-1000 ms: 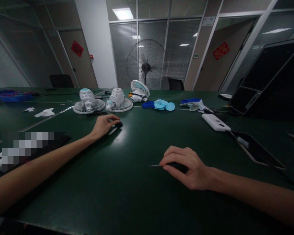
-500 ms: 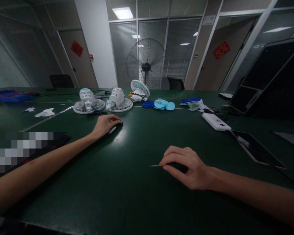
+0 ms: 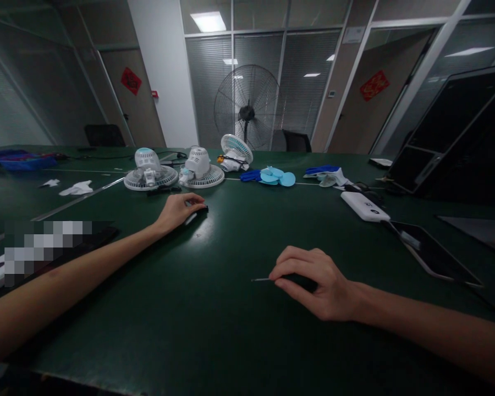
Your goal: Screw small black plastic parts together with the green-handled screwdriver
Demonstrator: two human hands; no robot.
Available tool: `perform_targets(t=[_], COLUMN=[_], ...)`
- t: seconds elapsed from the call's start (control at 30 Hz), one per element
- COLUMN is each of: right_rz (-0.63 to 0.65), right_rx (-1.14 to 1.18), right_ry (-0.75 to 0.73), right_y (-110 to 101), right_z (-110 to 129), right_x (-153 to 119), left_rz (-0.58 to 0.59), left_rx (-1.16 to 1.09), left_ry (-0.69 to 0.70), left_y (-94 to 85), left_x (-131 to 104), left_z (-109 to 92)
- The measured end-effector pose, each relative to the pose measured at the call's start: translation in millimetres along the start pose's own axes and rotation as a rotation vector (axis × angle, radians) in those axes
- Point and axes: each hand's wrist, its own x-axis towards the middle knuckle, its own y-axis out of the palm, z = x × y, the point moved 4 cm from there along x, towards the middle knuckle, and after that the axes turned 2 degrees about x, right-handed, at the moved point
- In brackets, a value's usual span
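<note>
My right hand (image 3: 317,283) rests on the dark green table (image 3: 214,335), fingers wrapped round the dark handle of a screwdriver (image 3: 262,279); its thin metal shaft points left. Farther off and to the left, my left hand (image 3: 180,210) pinches a small black object (image 3: 204,209) at the tabletop. A small pale piece (image 3: 191,218) lies just below those fingers. Beyond my left hand sit white fans, one at the left (image 3: 150,170), one beside it (image 3: 201,169) and a tilted one (image 3: 236,153).
Light blue fan blades (image 3: 277,176) and blue-and-white gloves (image 3: 328,175) lie toward the back. A white power bank (image 3: 363,206) and a black tablet (image 3: 437,253) are at the right, near a large black screen (image 3: 457,132). A blue tray (image 3: 25,160) stands far left.
The view has shifted very slightly. Both hands keep the same grip and nearly the same place.
</note>
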Motion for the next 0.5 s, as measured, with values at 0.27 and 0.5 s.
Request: perform_targets(t=[0.27, 0.5], right_rz=[-0.009, -0.030], right_rx=[-0.016, -0.006], right_ry=[0.014, 0.082], right_y=[0.6, 1.8], right_z=[-2.6, -9.8], right_x=[-1.4, -1.8], left_rz=[0.130, 0.275], left_rx=[0.001, -0.027], left_ry=[-0.087, -0.022], left_y=[7.5, 15.7], left_x=[5.7, -8.9], left_z=[7.1, -33.1])
